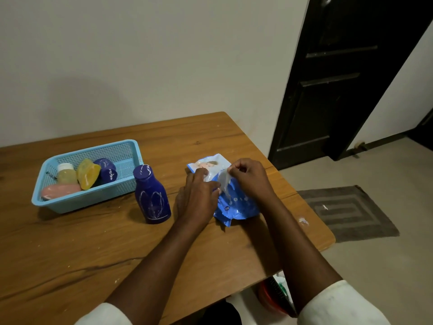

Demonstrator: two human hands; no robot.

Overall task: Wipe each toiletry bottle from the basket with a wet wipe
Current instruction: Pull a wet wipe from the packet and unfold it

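Note:
A blue wet-wipe pack (236, 205) lies on the wooden table (93, 249). My left hand (199, 195) presses down on the pack with flat fingers. My right hand (248, 177) pinches a white wipe (223, 181) that sticks up out of the pack. A dark blue bottle (152, 195) stands upright just left of my left hand. The light blue basket (68, 202) further left holds a pink bottle (61, 190), a pale bottle with a white cap (66, 173), a yellow bottle (87, 173) and a dark blue bottle (107, 171).
The table's right edge runs just past the pack. Beyond it lie a grey floor mat (349, 212) and a dark door (339, 78). A wall stands behind the table. Under the near edge a red container (269, 299) shows.

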